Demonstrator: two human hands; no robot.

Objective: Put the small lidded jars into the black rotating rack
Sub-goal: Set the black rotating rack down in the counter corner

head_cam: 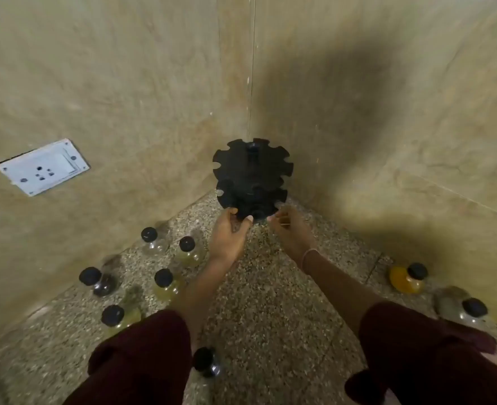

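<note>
The black rotating rack [252,171] stands in the corner where the two walls meet, and its notched tiers look empty. My left hand [229,232] grips the front left edge of the bottom tier, thumb and fingers curled round it. My right hand [288,229] pinches the front right edge of the same tier. Small clear jars with black lids stand on the speckled counter: several at the left, such as a dark-filled jar [99,282] and a yellowish jar [165,285]. An orange-filled jar [406,278] and a pale jar [462,308] stand at the right.
One more black-lidded jar [206,361] stands between my forearms near the bottom edge. A white wall socket [43,168] is set in the left wall. Walls close in the rack from behind and on both sides. Dark red sleeves cover my upper arms.
</note>
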